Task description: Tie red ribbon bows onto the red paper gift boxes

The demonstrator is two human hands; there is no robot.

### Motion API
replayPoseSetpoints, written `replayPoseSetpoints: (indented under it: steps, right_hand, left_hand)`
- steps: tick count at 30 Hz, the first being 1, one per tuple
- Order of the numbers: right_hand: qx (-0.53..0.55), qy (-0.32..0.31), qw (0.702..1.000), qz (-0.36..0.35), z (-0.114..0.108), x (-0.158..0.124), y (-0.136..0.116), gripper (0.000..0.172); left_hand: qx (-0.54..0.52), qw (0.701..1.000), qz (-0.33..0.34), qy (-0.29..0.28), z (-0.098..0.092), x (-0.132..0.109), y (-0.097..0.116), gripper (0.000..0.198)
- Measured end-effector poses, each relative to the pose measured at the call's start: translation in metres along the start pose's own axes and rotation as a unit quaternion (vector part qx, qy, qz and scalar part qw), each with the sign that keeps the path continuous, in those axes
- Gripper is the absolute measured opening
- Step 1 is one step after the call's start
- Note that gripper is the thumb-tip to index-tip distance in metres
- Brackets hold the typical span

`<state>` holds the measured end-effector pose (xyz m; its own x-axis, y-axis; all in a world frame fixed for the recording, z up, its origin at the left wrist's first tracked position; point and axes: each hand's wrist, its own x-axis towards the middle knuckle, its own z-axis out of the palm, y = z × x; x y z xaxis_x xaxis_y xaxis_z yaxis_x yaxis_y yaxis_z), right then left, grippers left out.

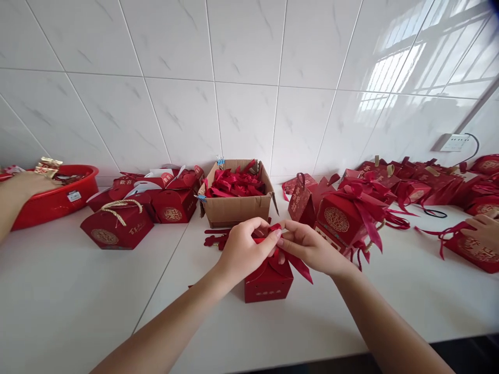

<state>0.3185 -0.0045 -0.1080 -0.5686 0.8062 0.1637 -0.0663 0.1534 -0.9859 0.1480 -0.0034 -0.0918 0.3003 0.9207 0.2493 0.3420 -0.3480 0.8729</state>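
Observation:
In front of me a small red gift box [268,288] with gold lettering stands upright on the white table. Above its top, my left hand [251,244] pinches a red ribbon [299,267] between thumb and fingers. My right hand [310,246] grips the same ribbon from the other side, thumb and forefinger pressed together. One ribbon end hangs down over the box's right side. The exact shape of the ribbon between my fingers is partly hidden. Just behind my left hand lie dark red tags [215,239].
A cardboard box [236,209] of red ribbons stands behind. Red gift boxes [117,224] sit left; more ribboned boxes [337,218] crowd the right. At far left another person's hand [37,183] is over a red basin [58,206]; another hand [487,228] touches a box at far right.

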Motion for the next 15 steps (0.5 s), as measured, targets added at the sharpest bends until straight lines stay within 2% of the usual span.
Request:
replayPoseSetpoints:
  steps: [4, 7, 11, 13, 15]
  right_hand:
    - [-0.011, 0.027, 1.000, 0.008, 0.004, -0.002, 0.000, 0.027]
    - [-0.033, 0.073, 0.996, 0.032, 0.006, -0.005, 0.000, 0.030]
    - [-0.052, 0.093, 0.993, 0.058, 0.009, -0.007, -0.002, 0.035]
    - [-0.054, 0.083, 0.994, 0.045, 0.010, -0.007, -0.001, 0.035]
    - [-0.078, 0.100, 0.992, 0.011, 0.012, -0.006, 0.002, 0.034]
  left_hand:
    - [0.026, 0.997, 0.042, 0.060, -0.002, -0.001, -0.001, 0.017]
    - [0.037, 0.992, 0.079, 0.091, -0.004, -0.003, 0.001, 0.015]
    - [0.038, 0.991, 0.104, 0.079, -0.007, -0.006, 0.004, 0.014]
    - [0.038, 0.991, 0.110, 0.066, -0.010, -0.007, 0.005, 0.014]
    - [0.041, 0.992, 0.112, 0.051, -0.014, -0.008, 0.003, 0.015]
